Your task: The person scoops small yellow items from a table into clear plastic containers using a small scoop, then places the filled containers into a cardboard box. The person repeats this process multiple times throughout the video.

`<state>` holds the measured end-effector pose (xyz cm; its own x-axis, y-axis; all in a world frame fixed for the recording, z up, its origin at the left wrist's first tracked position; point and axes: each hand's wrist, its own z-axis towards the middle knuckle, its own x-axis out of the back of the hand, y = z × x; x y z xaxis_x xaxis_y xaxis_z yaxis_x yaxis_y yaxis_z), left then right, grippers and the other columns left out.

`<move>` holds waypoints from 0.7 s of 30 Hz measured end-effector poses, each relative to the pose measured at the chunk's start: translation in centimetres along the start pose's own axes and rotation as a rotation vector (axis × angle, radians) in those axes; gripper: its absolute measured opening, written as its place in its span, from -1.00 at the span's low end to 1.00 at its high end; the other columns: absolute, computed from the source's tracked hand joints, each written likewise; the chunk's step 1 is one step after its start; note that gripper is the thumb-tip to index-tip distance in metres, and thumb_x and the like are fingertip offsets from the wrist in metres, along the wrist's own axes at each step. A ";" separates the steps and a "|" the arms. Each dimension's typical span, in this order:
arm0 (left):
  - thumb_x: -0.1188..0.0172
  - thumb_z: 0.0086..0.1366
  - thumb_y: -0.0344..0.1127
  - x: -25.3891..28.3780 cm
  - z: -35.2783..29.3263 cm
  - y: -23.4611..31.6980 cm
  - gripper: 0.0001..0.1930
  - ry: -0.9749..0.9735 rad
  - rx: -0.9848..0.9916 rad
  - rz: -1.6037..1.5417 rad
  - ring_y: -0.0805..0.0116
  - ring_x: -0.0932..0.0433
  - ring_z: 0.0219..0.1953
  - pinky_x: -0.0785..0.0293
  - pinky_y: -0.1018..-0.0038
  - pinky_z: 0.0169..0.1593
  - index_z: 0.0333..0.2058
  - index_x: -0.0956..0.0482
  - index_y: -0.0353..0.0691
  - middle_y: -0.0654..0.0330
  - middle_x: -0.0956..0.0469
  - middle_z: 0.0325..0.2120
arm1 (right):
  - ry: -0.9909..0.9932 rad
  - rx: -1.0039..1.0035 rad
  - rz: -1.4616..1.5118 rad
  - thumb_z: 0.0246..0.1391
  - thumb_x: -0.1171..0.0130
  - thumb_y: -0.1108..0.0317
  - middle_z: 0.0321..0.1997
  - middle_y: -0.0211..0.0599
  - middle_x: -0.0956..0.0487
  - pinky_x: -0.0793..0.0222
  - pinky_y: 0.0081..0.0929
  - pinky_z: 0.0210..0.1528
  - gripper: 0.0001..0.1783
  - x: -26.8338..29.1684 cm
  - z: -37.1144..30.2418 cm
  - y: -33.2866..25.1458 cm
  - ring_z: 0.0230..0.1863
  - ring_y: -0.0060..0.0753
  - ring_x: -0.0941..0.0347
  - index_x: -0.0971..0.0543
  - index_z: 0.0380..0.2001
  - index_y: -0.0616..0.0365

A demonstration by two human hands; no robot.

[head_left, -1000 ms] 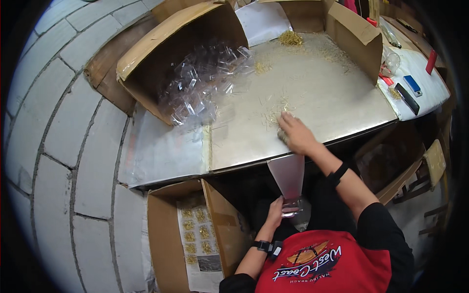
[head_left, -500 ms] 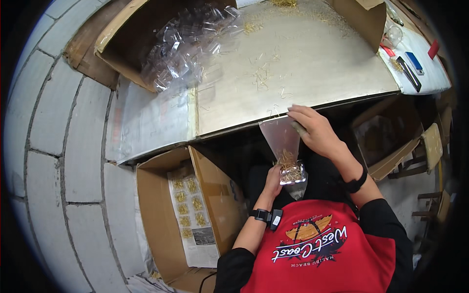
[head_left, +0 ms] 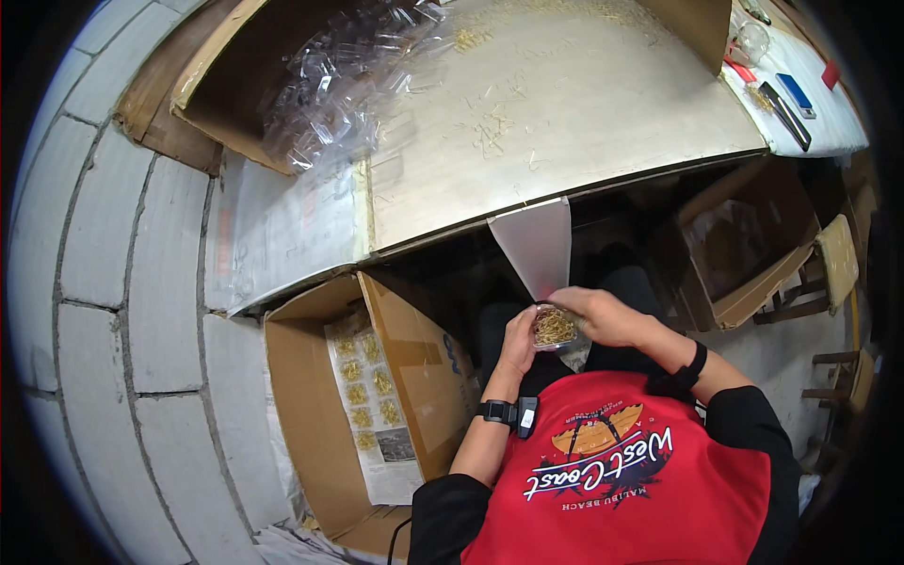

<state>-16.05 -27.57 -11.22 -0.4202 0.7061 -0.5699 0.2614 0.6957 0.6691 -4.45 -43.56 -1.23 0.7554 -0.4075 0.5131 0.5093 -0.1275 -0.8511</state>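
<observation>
My left hand (head_left: 517, 341) is closed around the left side of a small clear plastic box (head_left: 540, 343) above my lap. Thin gold-coloured bent wire pieces (head_left: 556, 326) fill the box. Against its upper right edge are the fingers of my right hand (head_left: 610, 318), gripping the rim; their tips are partly hidden. A tapering translucent chute (head_left: 535, 243) slopes down from the table's front edge to just above the box, its inside bare of pieces.
More wire pieces lie on the table (head_left: 603, 122). A cardboard box (head_left: 212, 99) with clear plastic boxes (head_left: 330, 94) spilling out stands far left. Below, another carton (head_left: 414, 367) holds rows of filled boxes (head_left: 358, 391). A stool (head_left: 833, 268) stands right.
My right hand has come down from the chute's top to the box. The wire pieces in the chute have gone down into the box, which my left hand still holds, slightly higher.
</observation>
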 end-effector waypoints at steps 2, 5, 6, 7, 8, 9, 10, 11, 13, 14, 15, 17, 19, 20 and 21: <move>0.06 0.35 -0.21 0.0 -0.9 0.3 -0.69 0.014 0.010 0.040 0.37 -0.59 -0.29 -0.59 0.45 -0.29 -0.12 -0.48 -0.34 0.14 -0.56 -0.28 | -0.067 0.023 -0.020 -0.18 0.02 0.68 -0.09 0.03 -0.49 -0.33 -0.27 0.05 -0.52 -1.5 -0.3 -0.1 0.00 0.06 -0.40 -0.44 -0.07 0.29; 0.00 0.30 -0.26 0.1 -2.8 2.1 -0.71 -0.018 0.070 0.069 0.40 -0.61 -0.36 -0.60 0.47 -0.48 -0.10 -0.49 -0.30 0.16 -0.57 -0.28 | 0.071 0.045 0.024 -0.13 0.00 0.65 -0.11 0.01 -0.51 -0.37 -0.29 -0.01 -0.59 -0.7 0.3 -0.8 -0.05 0.06 -0.44 -0.48 -0.11 0.26; -0.01 0.29 -0.27 -0.4 -3.4 3.0 -0.71 -0.025 0.046 0.072 0.40 -0.61 -0.37 -0.60 0.47 -0.51 -0.10 -0.49 -0.30 0.16 -0.57 -0.28 | 0.184 0.023 0.062 -0.03 -0.03 0.59 -0.13 0.01 -0.51 -0.39 -0.31 -0.04 -0.68 -0.3 0.9 -0.8 -0.08 0.06 -0.46 -0.50 -0.13 0.25; -0.02 0.28 -0.28 -0.6 -3.9 3.7 -0.71 -0.033 0.022 0.076 0.40 -0.61 -0.38 -0.60 0.47 -0.54 -0.09 -0.49 -0.30 0.16 -0.57 -0.28 | 0.230 -0.018 0.080 0.07 -0.05 0.49 -0.10 0.01 -0.51 -0.39 -0.32 -0.03 -0.70 0.3 1.4 -1.2 -0.07 0.03 -0.46 -0.47 -0.08 0.27; -0.02 0.26 -0.29 -0.7 -4.0 4.5 -0.70 -0.058 -0.009 0.091 0.39 -0.62 -0.35 -0.62 0.48 -0.52 -0.09 -0.48 -0.31 0.14 -0.57 -0.27 | 0.241 -0.042 0.059 0.10 -0.06 0.45 -0.09 0.02 -0.50 -0.38 -0.32 -0.02 -0.67 0.4 1.6 -1.2 -0.06 0.02 -0.46 -0.43 -0.04 0.28; -0.01 0.27 -0.29 -1.0 -4.1 5.2 -0.69 -0.065 -0.033 0.071 0.37 -0.62 -0.35 -0.63 0.48 -0.51 -0.08 -0.46 -0.34 0.12 -0.57 -0.27 | 0.254 -0.066 0.039 0.12 -0.07 0.42 -0.08 0.03 -0.50 -0.38 -0.32 -0.02 -0.63 0.4 1.7 -1.2 -0.05 0.01 -0.46 -0.40 0.00 0.29; -0.01 0.28 -0.29 -1.3 -4.4 5.9 -0.68 -0.073 -0.057 0.052 0.36 -0.62 -0.35 -0.64 0.48 -0.51 -0.07 -0.45 -0.37 0.10 -0.57 -0.28 | 0.216 -0.059 0.016 0.12 -0.07 0.41 -0.07 0.05 -0.49 -0.38 -0.32 -0.01 -0.59 0.1 1.6 -1.3 -0.04 0.01 -0.46 -0.36 0.04 0.31; 0.00 0.29 -0.29 -1.8 -4.6 6.9 -0.67 -0.080 -0.085 0.036 0.34 -0.62 -0.36 -0.64 0.48 -0.51 -0.06 -0.43 -0.40 0.08 -0.57 -0.29 | 0.179 -0.047 -0.005 0.12 -0.08 0.40 -0.06 0.07 -0.49 -0.38 -0.32 0.00 -0.54 -0.4 1.3 -1.4 -0.03 0.00 -0.46 -0.33 0.07 0.33; 0.03 0.33 -0.18 -2.9 -4.9 8.5 -0.64 -0.054 -0.129 0.036 0.36 -0.62 -0.39 -0.63 0.51 -0.54 -0.10 -0.45 -0.39 0.08 -0.57 -0.31 | 0.196 -0.063 0.190 0.10 -0.10 0.44 -0.12 0.06 -0.53 -0.41 -0.36 -0.06 -0.54 -1.2 1.3 -1.9 -0.12 -0.15 -0.52 -0.33 0.07 0.36; 0.03 0.34 -0.14 -3.2 -5.0 9.0 -0.64 -0.033 -0.133 0.044 0.38 -0.62 -0.41 -0.61 0.53 -0.55 -0.12 -0.46 -0.36 0.11 -0.57 -0.32 | 0.213 -0.141 0.274 0.09 -0.11 0.45 -0.18 0.00 -0.56 -0.42 -0.42 -0.12 -0.59 -1.2 1.4 -2.3 -0.19 -0.27 -0.52 -0.39 0.02 0.37; 0.03 0.34 -0.11 -3.6 -5.0 9.4 -0.63 -0.013 -0.137 0.053 0.41 -0.61 -0.43 -0.60 0.55 -0.57 -0.13 -0.47 -0.34 0.13 -0.57 -0.33 | 0.231 -0.220 0.358 0.08 -0.13 0.46 -0.25 -0.07 -0.59 -0.43 -0.48 -0.18 -0.63 -1.1 1.6 -2.8 -0.25 -0.39 -0.53 -0.44 -0.04 0.37; -0.02 0.32 -0.14 -4.1 -4.8 9.5 -0.69 0.028 -0.154 0.076 0.45 -0.60 -0.49 -0.58 0.55 -0.61 -0.19 -0.50 -0.30 0.17 -0.58 -0.39 | 0.303 -0.306 0.434 0.06 -0.17 0.46 -0.39 -0.22 -0.60 -0.41 -0.59 -0.29 -0.75 -0.6 2.2 -3.0 -0.36 -0.60 -0.48 -0.54 -0.19 0.37; -0.07 0.30 -0.22 -4.4 -4.4 9.0 -0.76 0.082 -0.150 0.106 0.47 -0.59 -0.51 -0.56 0.56 -0.63 -0.21 -0.52 -0.28 0.20 -0.58 -0.42 | 0.304 -0.325 0.488 0.04 -0.17 0.50 -0.43 -0.35 -0.59 -0.40 -0.66 -0.36 -0.85 -0.5 2.3 -2.1 -0.41 -0.68 -0.46 -0.56 -0.29 0.34; -0.09 0.28 -0.26 -4.6 -4.3 8.9 -0.80 0.107 -0.147 0.124 0.49 -0.59 -0.52 -0.55 0.56 -0.65 -0.22 -0.53 -0.27 0.21 -0.58 -0.43 | 0.302 -0.331 0.458 0.04 -0.17 0.49 -0.44 -0.36 -0.58 -0.39 -0.66 -0.37 -0.85 -0.3 2.3 -2.0 -0.42 -0.69 -0.46 -0.56 -0.30 0.33; -0.09 0.27 -0.28 -4.7 -4.3 8.8 -0.80 0.097 -0.144 0.126 0.49 -0.59 -0.51 -0.55 0.56 -0.65 -0.22 -0.53 -0.27 0.21 -0.58 -0.42 | 0.300 -0.337 0.428 0.04 -0.18 0.49 -0.45 -0.37 -0.58 -0.39 -0.67 -0.38 -0.86 0.0 2.3 -2.1 -0.43 -0.69 -0.45 -0.57 -0.31 0.33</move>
<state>-15.46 -25.35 -0.58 -0.4757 0.7652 -0.4337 0.1927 0.5718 0.7975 -4.53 -41.19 0.83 0.6901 -0.7159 0.1062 -0.0083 -0.1546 -0.9879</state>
